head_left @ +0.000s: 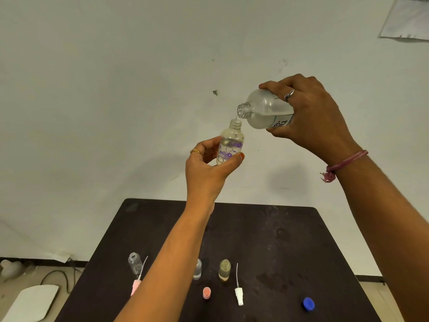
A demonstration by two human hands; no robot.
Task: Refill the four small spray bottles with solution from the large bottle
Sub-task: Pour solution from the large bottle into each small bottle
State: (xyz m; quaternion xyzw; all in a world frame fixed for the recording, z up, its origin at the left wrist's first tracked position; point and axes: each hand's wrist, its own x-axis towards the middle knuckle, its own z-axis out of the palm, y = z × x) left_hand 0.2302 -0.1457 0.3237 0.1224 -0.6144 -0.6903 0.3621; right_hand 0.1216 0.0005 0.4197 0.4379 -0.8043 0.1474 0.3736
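Head view: your right hand [308, 117] grips the large clear bottle [264, 110], fingers wrapped over its body, and tips it so its open neck hangs just above the mouth of the small bottle with purple flowers [229, 145]. A thin thread of clear liquid [236, 118] runs between the two mouths. Your left hand [209, 166] holds the flowered bottle upright, thumb across its front and fingers behind. That bottle is partly filled with clear liquid; the large one holds clear liquid pooled along its lower side.

Both bottles are held up in front of the pale wall [116, 89], above the far edge of the dark table [278, 240].

Three more small bottles stand on the table near you, making four in all: an uncapped clear bottle [135, 263] on the left that looks empty, a middle bottle [197, 270] half hidden behind your left forearm with clear liquid low inside, and a yellowish bottle [224, 269] to its right.

Two spray heads lie on the table, a pink spray head [135, 284] and a white spray head [239, 295], each with its dip tube. A small pink cap [206, 292] and a blue cap [308, 303] lie beside them.
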